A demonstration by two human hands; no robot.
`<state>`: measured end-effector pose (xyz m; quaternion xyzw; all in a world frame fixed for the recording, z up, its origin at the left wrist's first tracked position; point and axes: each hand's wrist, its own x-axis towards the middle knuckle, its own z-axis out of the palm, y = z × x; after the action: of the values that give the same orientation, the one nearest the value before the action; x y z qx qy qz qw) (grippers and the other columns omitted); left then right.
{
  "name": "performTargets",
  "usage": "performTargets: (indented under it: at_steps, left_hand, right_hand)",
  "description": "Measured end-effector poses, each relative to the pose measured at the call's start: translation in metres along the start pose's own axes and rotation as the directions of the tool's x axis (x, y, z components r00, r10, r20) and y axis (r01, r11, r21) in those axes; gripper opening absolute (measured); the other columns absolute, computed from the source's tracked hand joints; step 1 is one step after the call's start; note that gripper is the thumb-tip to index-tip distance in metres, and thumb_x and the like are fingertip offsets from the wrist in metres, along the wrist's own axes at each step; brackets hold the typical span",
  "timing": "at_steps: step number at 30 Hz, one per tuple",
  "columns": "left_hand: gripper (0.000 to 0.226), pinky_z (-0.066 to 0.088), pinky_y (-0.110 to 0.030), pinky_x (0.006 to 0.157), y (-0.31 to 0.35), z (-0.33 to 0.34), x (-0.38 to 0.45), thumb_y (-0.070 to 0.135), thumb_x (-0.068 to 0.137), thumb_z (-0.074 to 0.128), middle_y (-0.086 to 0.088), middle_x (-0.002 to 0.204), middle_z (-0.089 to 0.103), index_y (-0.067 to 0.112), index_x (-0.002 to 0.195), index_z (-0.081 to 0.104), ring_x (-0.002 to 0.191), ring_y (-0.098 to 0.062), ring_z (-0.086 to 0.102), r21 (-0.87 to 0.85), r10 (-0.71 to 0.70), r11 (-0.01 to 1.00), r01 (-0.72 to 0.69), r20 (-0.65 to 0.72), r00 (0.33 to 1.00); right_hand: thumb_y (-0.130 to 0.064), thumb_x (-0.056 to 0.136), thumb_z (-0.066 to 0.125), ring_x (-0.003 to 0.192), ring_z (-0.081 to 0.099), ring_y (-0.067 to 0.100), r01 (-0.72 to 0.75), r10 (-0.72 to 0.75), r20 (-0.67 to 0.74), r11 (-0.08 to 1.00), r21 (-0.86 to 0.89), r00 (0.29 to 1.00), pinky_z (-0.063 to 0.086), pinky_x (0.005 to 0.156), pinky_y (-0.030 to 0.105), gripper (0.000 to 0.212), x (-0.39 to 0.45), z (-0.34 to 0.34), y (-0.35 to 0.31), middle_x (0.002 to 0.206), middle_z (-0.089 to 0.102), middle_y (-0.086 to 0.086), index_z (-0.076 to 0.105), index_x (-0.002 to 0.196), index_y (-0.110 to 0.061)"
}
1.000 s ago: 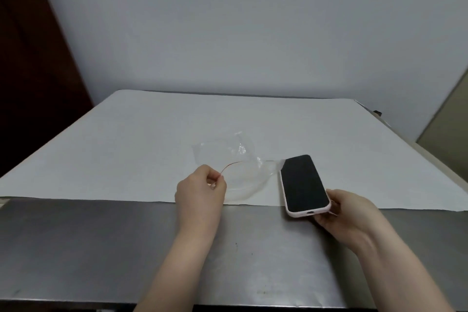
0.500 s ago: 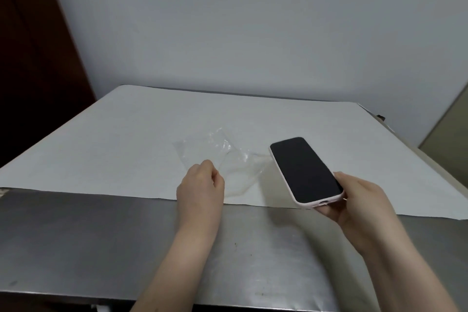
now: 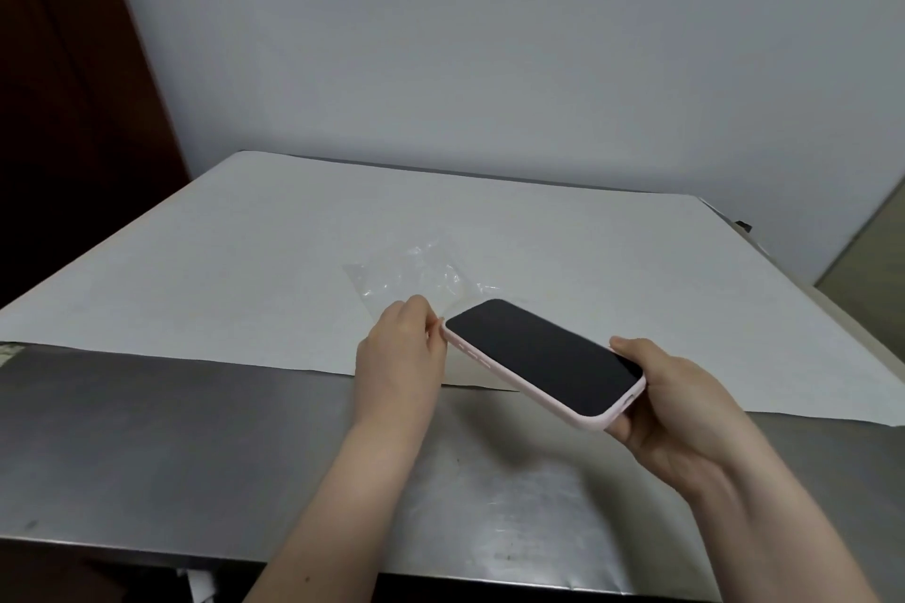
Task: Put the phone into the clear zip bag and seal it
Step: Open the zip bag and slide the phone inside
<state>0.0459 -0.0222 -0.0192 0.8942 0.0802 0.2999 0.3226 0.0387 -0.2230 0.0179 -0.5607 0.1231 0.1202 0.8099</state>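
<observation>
A phone with a dark screen and a pale pink case is held above the table, screen up, tilted with its top end pointing left and away. My right hand grips its near end. The clear zip bag lies crumpled on the white paper just beyond the phone's top end. My left hand pinches the bag's near edge, right beside the phone's top corner. The bag's mouth is partly hidden behind the phone and my left hand.
White paper covers most of the steel table, whose bare metal front strip lies under my forearms. A grey wall stands behind and a dark wooden door is at the left.
My right hand has swung the phone leftward, bringing its top end up to my left hand at the bag's edge. My left hand keeps its pinch on the bag.
</observation>
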Motion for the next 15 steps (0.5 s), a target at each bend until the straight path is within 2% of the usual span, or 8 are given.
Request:
performTargets:
  at_steps: [3,6,9,12,15]
  left_hand:
    - [0.011,0.037,-0.035,0.059,-0.003,0.0,0.001,0.011,0.086,0.058,-0.009,0.075,0.06,0.007,0.076,0.054,0.067,-0.029,0.054,-0.021,0.039,0.999,-0.039,-0.03,0.999]
    - [0.013,0.033,-0.027,0.056,-0.006,0.001,0.002,0.013,0.084,0.062,-0.004,0.072,0.06,0.009,0.074,0.055,0.063,-0.023,0.055,-0.085,0.062,0.994,-0.067,-0.06,0.996]
    - [0.012,0.041,-0.02,0.059,-0.006,0.002,0.001,0.011,0.082,0.065,0.0,0.073,0.059,0.01,0.073,0.057,0.067,-0.013,0.055,-0.181,0.113,0.977,-0.115,-0.024,0.993]
    - [0.012,0.042,-0.007,0.066,-0.006,0.002,0.001,0.008,0.081,0.065,0.005,0.074,0.06,0.014,0.072,0.058,0.073,-0.003,0.055,-0.29,0.149,0.947,-0.135,0.026,0.989]
    - [0.015,0.045,-0.011,0.072,-0.004,-0.001,-0.001,0.01,0.08,0.066,0.009,0.081,0.066,0.02,0.071,0.059,0.082,0.0,0.059,-0.413,0.137,0.907,-0.081,0.109,0.985]
  right_hand:
    - [-0.011,0.089,0.052,0.047,0.067,0.018,-0.055,0.055,-0.007,0.997,0.061,0.998,0.053,0.038,0.027,0.023,0.001,0.001,0.002,0.053,0.069,0.008,0.06,0.072,0.0]
    - [-0.012,0.091,0.05,0.05,0.069,0.02,-0.068,0.068,-0.007,0.994,0.081,0.998,0.053,0.039,0.029,0.023,0.004,0.001,0.005,0.057,0.072,0.011,0.06,0.076,0.002]
    - [-0.013,0.093,0.048,0.053,0.07,0.021,-0.036,0.034,0.028,0.997,0.07,0.999,0.055,0.041,0.03,0.03,0.008,0.001,0.011,0.059,0.073,0.012,0.064,0.072,0.002]
    - [-0.015,0.095,0.044,0.059,0.071,0.022,0.023,-0.026,0.097,0.999,0.031,0.995,0.059,0.049,0.033,0.047,0.012,0.005,0.02,0.065,0.074,0.012,0.073,0.06,-0.002]
    - [-0.014,0.096,0.041,0.061,0.072,0.021,0.051,-0.056,0.137,0.998,0.034,0.989,0.059,0.051,0.031,0.051,0.014,0.009,0.026,0.067,0.075,0.011,0.075,0.06,-0.006]
